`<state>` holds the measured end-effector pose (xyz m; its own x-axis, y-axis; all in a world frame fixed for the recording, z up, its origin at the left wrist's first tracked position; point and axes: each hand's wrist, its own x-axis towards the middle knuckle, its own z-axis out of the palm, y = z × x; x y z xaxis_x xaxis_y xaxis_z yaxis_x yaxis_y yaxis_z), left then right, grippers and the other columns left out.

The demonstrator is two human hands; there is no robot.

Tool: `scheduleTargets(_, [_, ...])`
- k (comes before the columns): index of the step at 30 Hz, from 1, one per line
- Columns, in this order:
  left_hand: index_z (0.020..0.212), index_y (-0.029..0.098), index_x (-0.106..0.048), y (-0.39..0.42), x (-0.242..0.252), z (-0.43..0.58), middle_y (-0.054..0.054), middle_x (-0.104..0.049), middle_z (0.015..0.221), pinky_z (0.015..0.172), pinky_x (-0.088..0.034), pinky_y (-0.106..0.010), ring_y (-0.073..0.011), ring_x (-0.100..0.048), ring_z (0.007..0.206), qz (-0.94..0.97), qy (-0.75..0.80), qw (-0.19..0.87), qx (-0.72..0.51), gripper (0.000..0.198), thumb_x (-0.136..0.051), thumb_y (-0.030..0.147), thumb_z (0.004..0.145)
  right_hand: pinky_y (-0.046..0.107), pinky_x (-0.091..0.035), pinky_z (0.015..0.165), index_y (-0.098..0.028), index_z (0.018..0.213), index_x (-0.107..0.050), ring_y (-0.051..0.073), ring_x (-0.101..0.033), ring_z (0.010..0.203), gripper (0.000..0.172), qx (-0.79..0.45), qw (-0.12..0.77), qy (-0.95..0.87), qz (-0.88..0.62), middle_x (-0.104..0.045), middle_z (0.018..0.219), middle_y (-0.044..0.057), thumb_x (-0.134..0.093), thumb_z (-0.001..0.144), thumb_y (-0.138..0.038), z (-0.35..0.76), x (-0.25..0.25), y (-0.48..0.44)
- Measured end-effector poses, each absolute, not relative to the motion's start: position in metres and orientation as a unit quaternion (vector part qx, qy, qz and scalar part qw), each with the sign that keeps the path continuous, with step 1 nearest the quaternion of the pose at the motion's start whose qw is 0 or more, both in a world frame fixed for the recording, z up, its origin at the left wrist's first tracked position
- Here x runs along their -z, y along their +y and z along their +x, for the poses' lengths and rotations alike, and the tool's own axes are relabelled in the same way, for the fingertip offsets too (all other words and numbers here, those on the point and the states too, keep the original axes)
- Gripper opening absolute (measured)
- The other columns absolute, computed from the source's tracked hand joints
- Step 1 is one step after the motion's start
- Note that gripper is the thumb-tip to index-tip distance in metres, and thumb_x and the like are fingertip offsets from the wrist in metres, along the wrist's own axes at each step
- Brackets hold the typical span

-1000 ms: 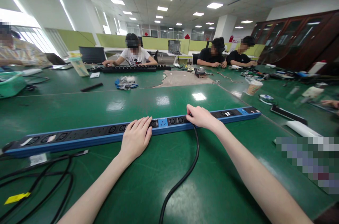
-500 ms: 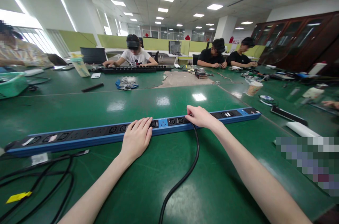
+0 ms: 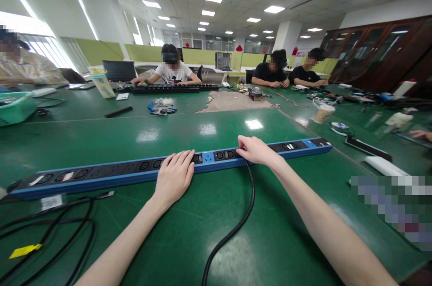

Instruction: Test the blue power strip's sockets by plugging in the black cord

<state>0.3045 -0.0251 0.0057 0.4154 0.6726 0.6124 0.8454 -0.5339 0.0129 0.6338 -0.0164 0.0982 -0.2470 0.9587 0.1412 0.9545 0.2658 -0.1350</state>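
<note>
A long blue and black power strip lies across the green table in front of me. My left hand rests flat on its middle, fingers stretched out over the sockets. My right hand is closed on top of the strip further right, gripping a plug that I can barely see. A thick black cable runs from under that hand down toward me.
Loose black cables with a yellow tag lie at the lower left. Several people sit at the far side with another black strip. A paper cup, a green basket and gloves stand around.
</note>
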Motion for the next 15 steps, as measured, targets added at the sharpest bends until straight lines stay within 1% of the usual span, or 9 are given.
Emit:
scheduleTargets(4, [0.156,0.025,-0.054,-0.0249,-0.0055,0.3044,-0.009,-0.064,0.150,0.121,-0.037,-0.051,-0.0286,-0.059,0.138,-0.828,-0.458,0.149,0.287,0.052,-0.039,0.034,0.107,0.028,-0.033,0.069,-0.023,0.099,-0.061,0.020,-0.064,0.081,0.009,-0.012,0.092,-0.783,-0.615,-0.072,0.090,0.005,-0.060,0.097,-0.032,0.6311,-0.0987,-0.0145])
scheduleTargets(9, [0.157,0.027,-0.052,-0.0243,-0.0050,0.3041,-0.009,-0.064,0.150,0.120,-0.038,-0.052,-0.0291,-0.059,0.138,-0.828,-0.453,0.150,0.294,0.053,-0.039,0.035,0.107,0.029,-0.032,0.069,-0.023,0.101,-0.062,0.022,-0.066,0.083,0.008,0.015,0.077,-0.776,-0.626,-0.072,0.090,0.006,-0.058,0.096,-0.029,0.6274,-0.0981,-0.0166])
scheduleTargets(15, [0.156,0.025,-0.053,-0.0249,-0.0057,0.3043,-0.010,-0.063,0.151,0.121,-0.038,-0.051,-0.0290,-0.059,0.138,-0.828,-0.457,0.152,0.286,0.052,-0.040,0.034,0.107,0.029,-0.033,0.069,-0.024,0.107,-0.061,0.023,-0.067,0.083,0.011,0.010,0.073,-0.776,-0.626,-0.073,0.091,0.006,-0.056,0.099,-0.030,0.6271,-0.0985,-0.0193])
